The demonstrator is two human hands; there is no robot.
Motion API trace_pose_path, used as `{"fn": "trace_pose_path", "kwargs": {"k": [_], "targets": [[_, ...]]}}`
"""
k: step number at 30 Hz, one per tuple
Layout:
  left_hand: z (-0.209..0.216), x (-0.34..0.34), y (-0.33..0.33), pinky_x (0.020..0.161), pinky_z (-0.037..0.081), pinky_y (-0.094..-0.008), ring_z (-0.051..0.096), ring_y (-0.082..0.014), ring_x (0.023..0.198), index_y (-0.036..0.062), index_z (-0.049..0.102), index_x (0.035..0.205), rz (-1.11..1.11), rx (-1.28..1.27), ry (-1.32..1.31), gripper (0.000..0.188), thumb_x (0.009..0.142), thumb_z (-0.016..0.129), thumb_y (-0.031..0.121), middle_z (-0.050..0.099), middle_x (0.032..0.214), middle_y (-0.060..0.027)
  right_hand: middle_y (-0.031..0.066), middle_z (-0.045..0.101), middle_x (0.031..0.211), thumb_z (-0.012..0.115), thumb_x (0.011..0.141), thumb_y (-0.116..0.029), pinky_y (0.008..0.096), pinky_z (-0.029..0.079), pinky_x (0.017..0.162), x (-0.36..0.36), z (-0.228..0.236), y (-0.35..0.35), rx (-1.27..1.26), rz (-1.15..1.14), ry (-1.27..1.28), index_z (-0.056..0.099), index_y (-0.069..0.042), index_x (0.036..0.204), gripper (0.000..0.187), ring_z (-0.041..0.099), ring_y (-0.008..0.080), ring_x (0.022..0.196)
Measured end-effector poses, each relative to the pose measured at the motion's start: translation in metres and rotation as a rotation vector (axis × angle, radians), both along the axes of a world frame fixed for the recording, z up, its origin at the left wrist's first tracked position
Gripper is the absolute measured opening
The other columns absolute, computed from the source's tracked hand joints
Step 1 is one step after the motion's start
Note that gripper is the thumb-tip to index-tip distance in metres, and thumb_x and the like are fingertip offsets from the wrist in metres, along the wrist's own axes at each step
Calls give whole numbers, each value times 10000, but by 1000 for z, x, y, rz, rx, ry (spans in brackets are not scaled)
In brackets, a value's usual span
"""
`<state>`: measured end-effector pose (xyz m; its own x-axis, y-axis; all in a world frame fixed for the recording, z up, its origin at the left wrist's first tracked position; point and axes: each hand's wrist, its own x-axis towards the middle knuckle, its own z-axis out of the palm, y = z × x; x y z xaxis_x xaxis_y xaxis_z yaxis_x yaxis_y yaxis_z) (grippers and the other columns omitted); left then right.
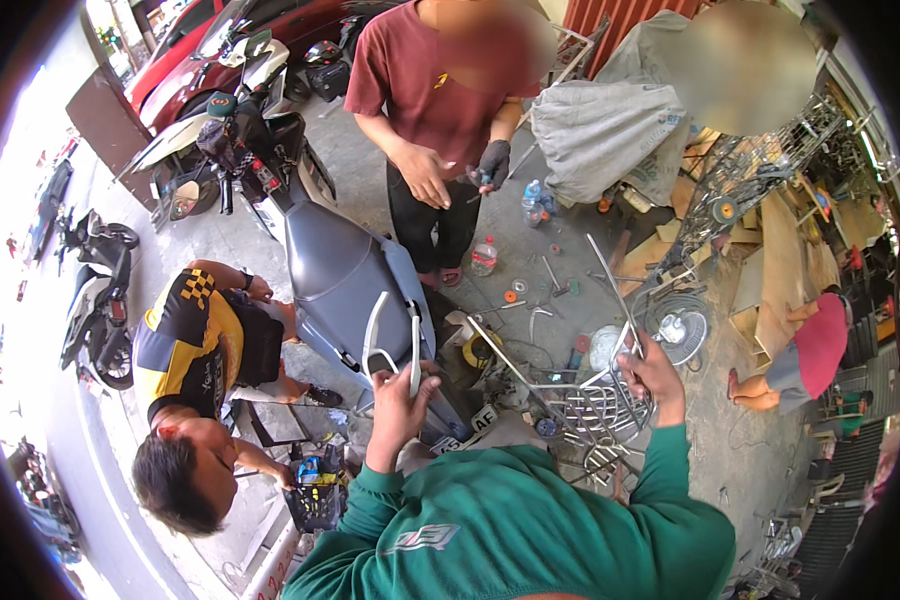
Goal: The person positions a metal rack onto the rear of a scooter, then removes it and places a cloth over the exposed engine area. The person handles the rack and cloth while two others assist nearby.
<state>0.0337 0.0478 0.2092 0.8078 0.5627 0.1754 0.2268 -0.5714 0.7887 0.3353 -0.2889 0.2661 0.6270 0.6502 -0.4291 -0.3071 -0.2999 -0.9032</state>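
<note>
My left hand [402, 405] is closed around a pale, fork-shaped metal piece [373, 328], its two prongs pointing up over the tail of a grey motorcycle seat [342, 262]. To the right, my right hand [654, 378] grips a silver tubular metal frame [540, 386], with one long bar rising past the fingers and another slanting up to the left. Beneath that hand, a wire rack of curved metal rods [595, 412] overlaps the frame, so I cannot tell whether they are joined. Both forearms are in green sleeves.
Across the seat stands a person in a maroon shirt [410, 70], one hand gloved. A person in a yellow and black shirt [185, 345] crouches at left beside a tool box [315, 508]. Tools, a bottle [483, 257] and a fan [678, 330] are on the floor.
</note>
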Motion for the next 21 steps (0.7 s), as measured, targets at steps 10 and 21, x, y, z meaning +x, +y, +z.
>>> {"fn": "trace_pose_path", "kwargs": {"k": [10,21], "targets": [[-133,24,89,1151,338,-610,662,-394,1151,167,713,1228,202,685,379,268,976,662,241,743,907,-150,51,634,712,796,953,-225,318,426,446,-147,-118,-34,-476,-357,-293,533,-46,1318,484,527,110,498],[-144,25,100,1081,396,-494,619,-323,1144,45,639,1197,-38,836,620,578,821,797,454,689,1058,-143,61,611,728,778,956,-218,338,408,405,-96,-242,-97,-521,-232,-278,398,-6,1492,691,517,139,478]]}}
